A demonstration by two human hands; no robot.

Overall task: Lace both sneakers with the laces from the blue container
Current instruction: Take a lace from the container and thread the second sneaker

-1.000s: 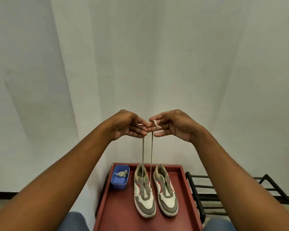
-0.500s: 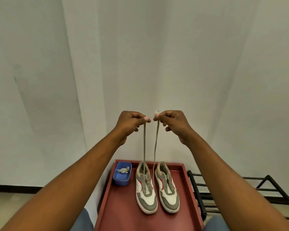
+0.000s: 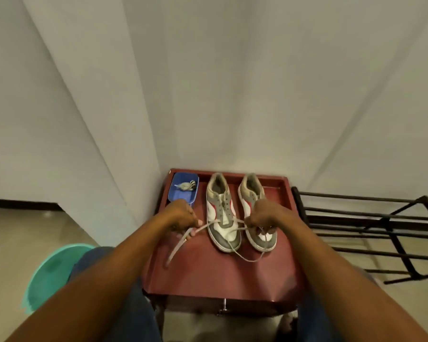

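- The left hand [image 3: 183, 215] is curled, pinching one run of the lace [image 3: 206, 224], whose free tail trails over the red table [image 3: 208, 275].
- The right hand [image 3: 263, 213] grips the other run, and the slack loops past the toes.
- The lace crosses the first sneaker [image 3: 223, 233] near its toe. It looks soft, light and limp, so it is best pinched close to the tip for threading.
- The second sneaker [image 3: 251, 191] looks unlaced.
- The spare lace [image 3: 186, 185] lies bundled in the blue container [image 3: 177, 197].

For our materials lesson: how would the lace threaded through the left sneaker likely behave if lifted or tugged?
Probably floppy: beyond the left hand the lace sags in a loose curve onto the red table. Likely light: its thin loose end lies limp past the right hand. A tug might drag the sneaker, since it runs through its eyelets.
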